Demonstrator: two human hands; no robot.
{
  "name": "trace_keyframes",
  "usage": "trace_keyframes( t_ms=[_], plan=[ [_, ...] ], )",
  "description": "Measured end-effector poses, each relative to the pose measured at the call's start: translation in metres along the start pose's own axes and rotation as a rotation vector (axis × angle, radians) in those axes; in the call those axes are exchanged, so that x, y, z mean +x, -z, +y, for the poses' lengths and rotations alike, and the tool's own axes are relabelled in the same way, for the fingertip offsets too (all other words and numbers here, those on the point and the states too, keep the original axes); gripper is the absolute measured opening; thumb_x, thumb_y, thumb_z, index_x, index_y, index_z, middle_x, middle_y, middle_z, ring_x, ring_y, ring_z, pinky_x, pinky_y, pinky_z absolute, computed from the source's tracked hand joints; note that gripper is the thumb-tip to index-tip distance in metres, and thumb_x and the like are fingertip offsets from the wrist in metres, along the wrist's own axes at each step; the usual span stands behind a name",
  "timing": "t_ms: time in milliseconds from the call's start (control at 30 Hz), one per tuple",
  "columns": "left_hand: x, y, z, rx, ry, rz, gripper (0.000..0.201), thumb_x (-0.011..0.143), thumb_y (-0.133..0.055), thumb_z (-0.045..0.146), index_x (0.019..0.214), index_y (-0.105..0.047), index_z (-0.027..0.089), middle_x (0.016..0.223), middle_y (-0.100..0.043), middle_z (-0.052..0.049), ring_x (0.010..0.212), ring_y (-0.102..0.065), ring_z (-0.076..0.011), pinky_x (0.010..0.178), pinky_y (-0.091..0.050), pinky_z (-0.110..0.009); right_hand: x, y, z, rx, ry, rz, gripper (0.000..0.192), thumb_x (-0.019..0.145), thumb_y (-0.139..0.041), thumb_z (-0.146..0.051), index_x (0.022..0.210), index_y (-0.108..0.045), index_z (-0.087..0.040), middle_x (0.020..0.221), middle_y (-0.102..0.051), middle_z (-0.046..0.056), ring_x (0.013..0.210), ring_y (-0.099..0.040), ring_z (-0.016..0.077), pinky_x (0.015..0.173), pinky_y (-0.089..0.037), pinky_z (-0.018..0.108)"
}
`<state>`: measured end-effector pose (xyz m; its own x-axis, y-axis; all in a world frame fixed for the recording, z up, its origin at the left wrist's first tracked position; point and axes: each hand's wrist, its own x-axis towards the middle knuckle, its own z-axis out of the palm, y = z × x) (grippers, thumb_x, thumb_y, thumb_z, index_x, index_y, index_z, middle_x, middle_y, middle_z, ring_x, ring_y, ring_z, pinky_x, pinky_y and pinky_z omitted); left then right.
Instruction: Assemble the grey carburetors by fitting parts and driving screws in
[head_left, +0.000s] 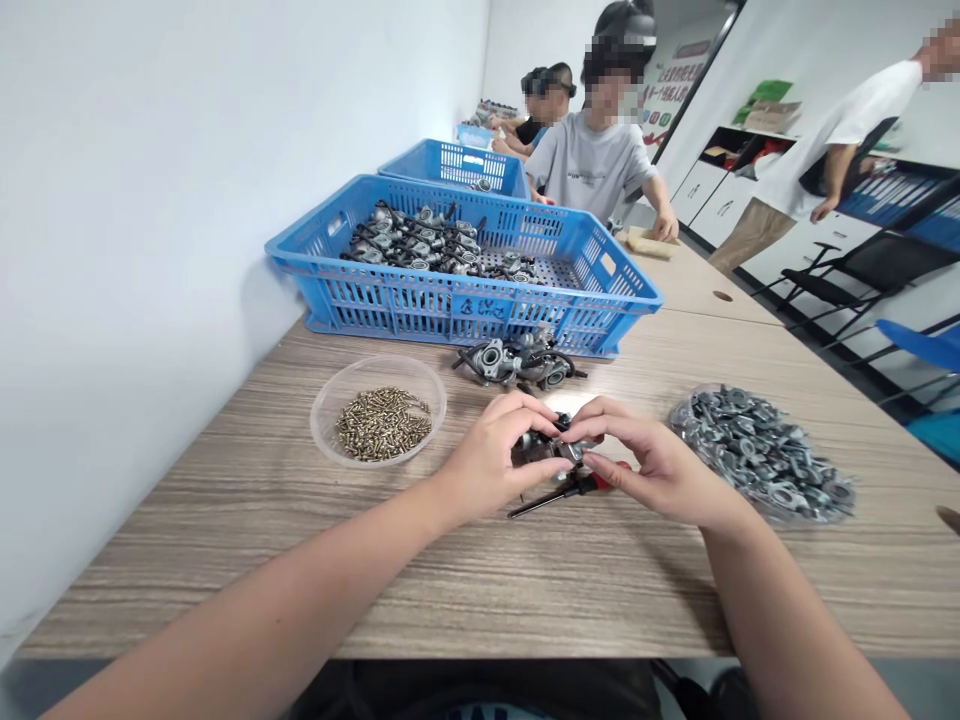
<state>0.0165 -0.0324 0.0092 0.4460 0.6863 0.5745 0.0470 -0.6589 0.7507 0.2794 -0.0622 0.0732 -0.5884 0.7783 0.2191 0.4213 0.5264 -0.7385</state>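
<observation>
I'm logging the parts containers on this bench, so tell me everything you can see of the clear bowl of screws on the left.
The clear round plastic bowl is shallow, with a thin see-through wall. It stands upright on the wood-grain table, ahead of the left hand and apart from it, just in front of the blue slotted plastic crate. A loose heap of small brass-coloured screws covers much of its bottom. Nothing but the table and screws touches it.

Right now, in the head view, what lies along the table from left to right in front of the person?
Clear plastic bowl of brass screws → left hand → small grey metal part held by both hands → right hand → clear dish of grey metal pieces.
</observation>
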Motion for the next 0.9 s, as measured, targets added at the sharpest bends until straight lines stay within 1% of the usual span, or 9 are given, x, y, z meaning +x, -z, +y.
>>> trace_keyframes(
  t_ms=[133, 367, 467, 533, 633, 700, 800, 900],
  plan=[
    [0.0, 0.001, 0.0, -0.025, 0.016, 0.007, 0.029, 0.094, -0.094, 0.033, 0.114, -0.074, 0.024, 0.131, -0.075, -0.012, 0.129, -0.07, -0.0317, 0.115, -0.056, -0.055, 0.001, 0.0, -0.003, -0.04, 0.02, 0.005, 0.03, 0.113, -0.066, -0.03, 0.14, -0.077, -0.035, 0.127, -0.069, 0.01, 0.115, -0.068, 0.0269, 0.102, -0.061, 0.045],
    [0.001, 0.003, 0.003, -0.043, 0.03, -0.001, 0.03, 0.091, -0.095, 0.032, 0.113, -0.075, 0.024, 0.131, -0.075, -0.013, 0.127, -0.072, -0.0317, 0.113, -0.059, -0.054, -0.001, -0.001, -0.006, -0.087, 0.008, 0.01, 0.033, 0.112, -0.066, -0.029, 0.143, -0.077, -0.037, 0.129, -0.069, 0.011, 0.117, -0.069, 0.0281, 0.101, -0.064, 0.043],
    [0.0, 0.004, 0.001, -0.043, 0.034, -0.016, 0.029, 0.091, -0.094, 0.032, 0.112, -0.076, 0.024, 0.131, -0.075, -0.013, 0.129, -0.072, -0.0324, 0.115, -0.058, -0.056, -0.001, -0.002, -0.008, -0.105, 0.0, 0.006, 0.036, 0.113, -0.064, -0.028, 0.145, -0.075, -0.038, 0.131, -0.068, 0.012, 0.119, -0.069, 0.0285, 0.097, -0.066, 0.042],
    [0.0, 0.006, 0.0, -0.052, 0.043, -0.05, 0.028, 0.092, -0.094, 0.03, 0.112, -0.076, 0.024, 0.136, -0.074, -0.014, 0.139, -0.069, -0.0348, 0.121, -0.055, -0.059, -0.002, -0.003, -0.01, -0.112, -0.004, 0.003, 0.037, 0.113, -0.064, -0.028, 0.146, -0.075, -0.039, 0.132, -0.067, 0.012, 0.12, -0.069, 0.0286, 0.093, -0.067, 0.04],
    [0.0, 0.01, 0.0, -0.061, 0.063, -0.134, 0.027, 0.093, -0.093, 0.028, 0.113, -0.076, 0.024, 0.151, -0.069, -0.016, 0.162, -0.051, -0.0399, 0.131, -0.046, -0.066, -0.002, -0.005, -0.011, -0.103, -0.001, -0.002, 0.036, 0.113, -0.064, -0.028, 0.145, -0.076, -0.04, 0.131, -0.066, 0.011, 0.117, -0.07, 0.0273, 0.086, -0.067, 0.037],
    [0.001, 0.012, -0.001, -0.065, 0.074, -0.17, 0.027, 0.094, -0.093, 0.029, 0.114, -0.076, 0.025, 0.156, -0.068, -0.016, 0.167, -0.044, -0.0406, 0.133, -0.042, -0.068, -0.001, -0.005, -0.01, -0.099, 0.007, 0.002, 0.036, 0.113, -0.065, -0.028, 0.145, -0.076, -0.04, 0.131, -0.066, 0.011, 0.118, -0.07, 0.0271, 0.089, -0.066, 0.037],
    [0.002, 0.012, -0.001, -0.079, 0.076, -0.168, 0.026, 0.095, -0.093, 0.028, 0.114, -0.076, 0.025, 0.152, -0.073, -0.015, 0.165, -0.049, -0.0393, 0.133, -0.044, -0.067, 0.0, -0.006, -0.008, -0.102, 0.041, 0.026, 0.035, 0.112, -0.065, -0.026, 0.143, -0.076, -0.038, 0.13, -0.068, 0.01, 0.121, -0.069, 0.0279, 0.103, -0.061, 0.044],
    [0.003, 0.009, -0.002, -0.078, 0.09, -0.148, 0.028, 0.094, -0.094, 0.029, 0.114, -0.076, 0.025, 0.15, -0.075, -0.014, 0.161, -0.054, -0.0384, 0.131, -0.046, -0.065, 0.0, -0.007, -0.005, -0.083, 0.045, 0.04, 0.032, 0.112, -0.066, -0.024, 0.14, -0.074, -0.035, 0.129, -0.069, 0.01, 0.12, -0.069, 0.0275, 0.106, -0.058, 0.045]
  ],
)
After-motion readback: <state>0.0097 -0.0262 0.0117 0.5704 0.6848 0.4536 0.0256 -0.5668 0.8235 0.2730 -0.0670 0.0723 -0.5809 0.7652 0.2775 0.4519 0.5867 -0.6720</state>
